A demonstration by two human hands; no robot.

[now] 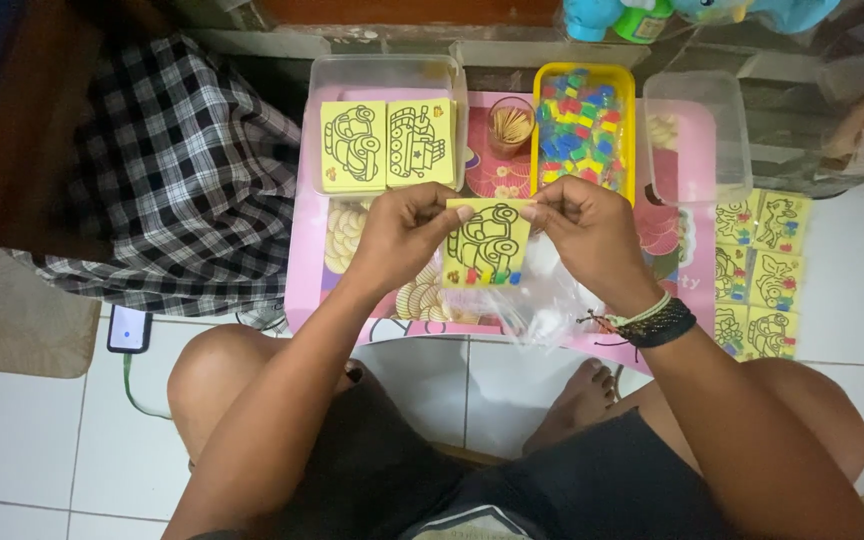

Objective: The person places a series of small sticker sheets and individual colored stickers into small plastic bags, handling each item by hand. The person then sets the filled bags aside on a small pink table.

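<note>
I hold a small yellow card (488,244) with a black outline drawing of a vehicle over the pink table (302,270). My left hand (402,232) pinches its upper left corner, and my right hand (586,232) pinches its upper right corner. Small coloured packets line the card's lower edge. A clear plastic bag (542,300) lies on the table under my right hand. My right wrist wears dark braided bracelets (652,324).
A clear tub (388,125) at the back holds two more yellow cards. Beside it stand a cup of toothpicks (510,125), a yellow tray (582,125) of coloured packets and another clear tub (697,135). Several cards (760,275) lie on the right floor; a phone (129,329) left.
</note>
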